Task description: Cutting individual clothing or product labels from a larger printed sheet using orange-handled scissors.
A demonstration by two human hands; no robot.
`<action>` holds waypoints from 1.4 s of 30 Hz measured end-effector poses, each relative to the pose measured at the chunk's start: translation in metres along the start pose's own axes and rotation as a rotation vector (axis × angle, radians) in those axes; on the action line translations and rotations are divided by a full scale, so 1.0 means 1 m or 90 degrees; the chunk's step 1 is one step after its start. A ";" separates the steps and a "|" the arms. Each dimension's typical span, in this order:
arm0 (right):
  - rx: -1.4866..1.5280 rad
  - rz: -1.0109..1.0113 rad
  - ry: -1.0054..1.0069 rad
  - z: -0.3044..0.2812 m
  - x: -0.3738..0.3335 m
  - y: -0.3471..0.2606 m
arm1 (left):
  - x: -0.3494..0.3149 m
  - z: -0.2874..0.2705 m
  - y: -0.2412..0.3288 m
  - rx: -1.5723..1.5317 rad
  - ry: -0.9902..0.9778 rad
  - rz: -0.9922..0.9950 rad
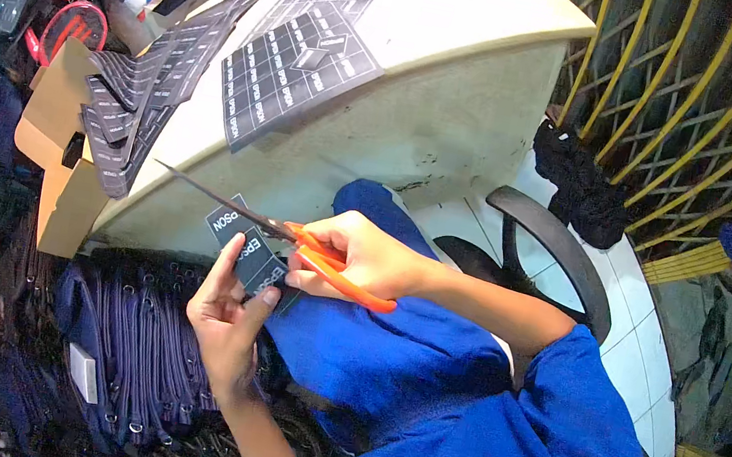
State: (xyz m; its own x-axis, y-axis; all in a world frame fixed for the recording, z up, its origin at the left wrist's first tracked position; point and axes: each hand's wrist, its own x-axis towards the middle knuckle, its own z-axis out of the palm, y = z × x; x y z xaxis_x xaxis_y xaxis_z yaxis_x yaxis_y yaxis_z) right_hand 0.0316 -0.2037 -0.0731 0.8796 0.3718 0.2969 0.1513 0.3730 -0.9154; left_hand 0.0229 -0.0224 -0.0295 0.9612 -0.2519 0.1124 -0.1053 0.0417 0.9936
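Observation:
Over my lap, my right hand is closed around a pair of scissors with orange handles. Their long dark blades point left toward the table edge and pass over the top of a dark strip of printed labels. Whether the blades are parted is hard to make out. My left hand pinches that strip between thumb and fingers, just below the blades. Beyond my hands, dark printed label sheets lie on the table, with a small cut piece on top.
Curled label strips hang over the left side of the cream table. A cardboard box stands beside them. Dark straps with metal rings are bundled below left. A black chair armrest and a yellow folding gate are at right.

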 end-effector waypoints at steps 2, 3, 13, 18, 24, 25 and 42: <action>-0.020 0.005 -0.007 -0.002 0.002 -0.005 | 0.001 -0.005 -0.002 0.001 0.071 -0.021; -0.031 0.009 0.016 -0.004 0.002 -0.010 | 0.007 -0.005 -0.011 -0.043 0.108 0.038; -0.060 0.020 0.153 -0.023 0.006 -0.022 | 0.076 -0.019 -0.006 0.043 0.120 0.142; -0.112 0.003 0.236 -0.021 -0.015 -0.030 | 0.137 0.001 0.001 0.156 0.018 0.156; -0.126 0.035 0.329 -0.021 -0.031 -0.034 | 0.226 0.015 0.005 0.385 -0.056 0.191; -0.142 0.037 0.338 -0.022 -0.031 -0.035 | 0.228 0.013 0.007 0.411 -0.067 0.204; -0.297 -0.065 0.124 -0.033 0.027 -0.026 | 0.069 -0.007 0.005 0.088 -0.209 -0.031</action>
State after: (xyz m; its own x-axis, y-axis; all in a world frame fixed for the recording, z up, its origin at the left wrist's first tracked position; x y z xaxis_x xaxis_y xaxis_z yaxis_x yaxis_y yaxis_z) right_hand 0.0658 -0.2313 -0.0502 0.9111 0.1709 0.3752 0.3863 -0.0362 -0.9217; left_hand 0.0902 -0.0324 -0.0165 0.8350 -0.5487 0.0404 -0.1162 -0.1041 0.9878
